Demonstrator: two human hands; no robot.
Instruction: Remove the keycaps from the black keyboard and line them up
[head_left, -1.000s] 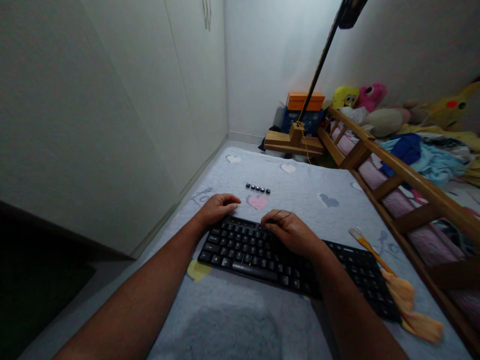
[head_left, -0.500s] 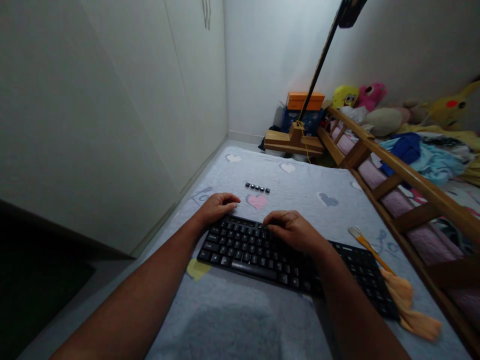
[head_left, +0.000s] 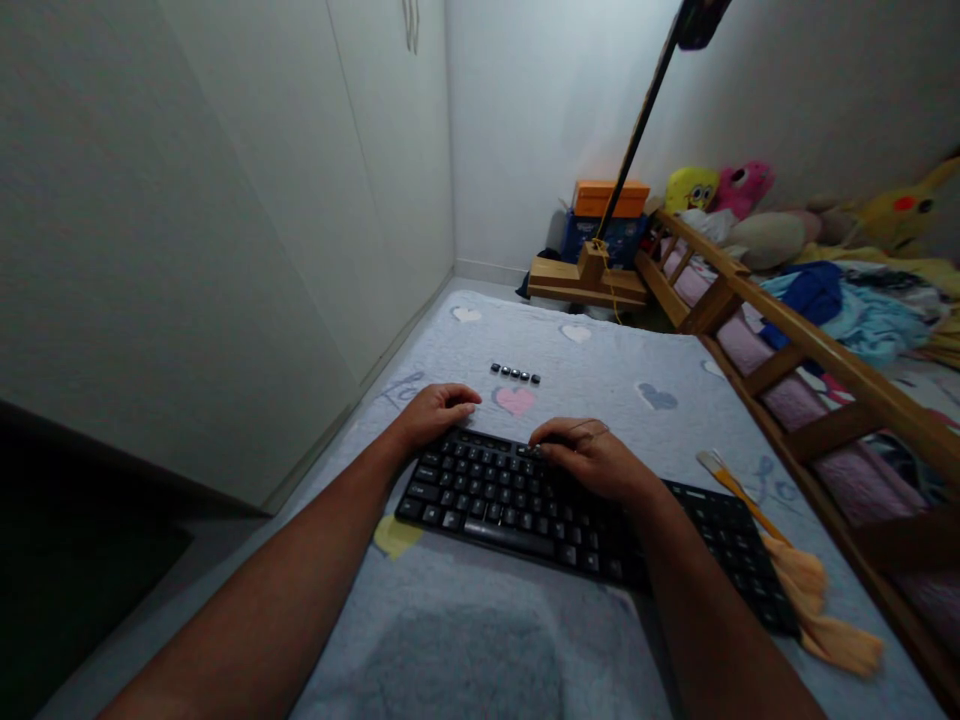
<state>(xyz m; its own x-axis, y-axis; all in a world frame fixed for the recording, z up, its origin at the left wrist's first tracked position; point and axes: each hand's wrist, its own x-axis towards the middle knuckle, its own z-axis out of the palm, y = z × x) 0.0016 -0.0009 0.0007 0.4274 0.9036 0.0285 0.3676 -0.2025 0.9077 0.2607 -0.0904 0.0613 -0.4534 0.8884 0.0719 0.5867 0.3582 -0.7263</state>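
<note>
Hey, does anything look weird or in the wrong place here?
Yes: five little black pieces lie in a row on the blanket, beyond the keyboard. They look like loose keys, which normally sit on a keyboard. I see nothing spilled.

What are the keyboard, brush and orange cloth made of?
Keyboard: likely hard plastic; stiff-looking, black, slightly shiny. Brush handle: maybe painted wood or plastic; it looks smooth and orange. Cloth: probably matte fabric, because it bunches into soft folds.

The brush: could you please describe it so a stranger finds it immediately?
Start from the black keyboard on the heart-patterned cover. Beside its right end, toward the wooden rail, lies the slim brush, its handle leading to an orange cloth. Unlike that crumpled cloth, it is straight, with pale bristles.
</note>
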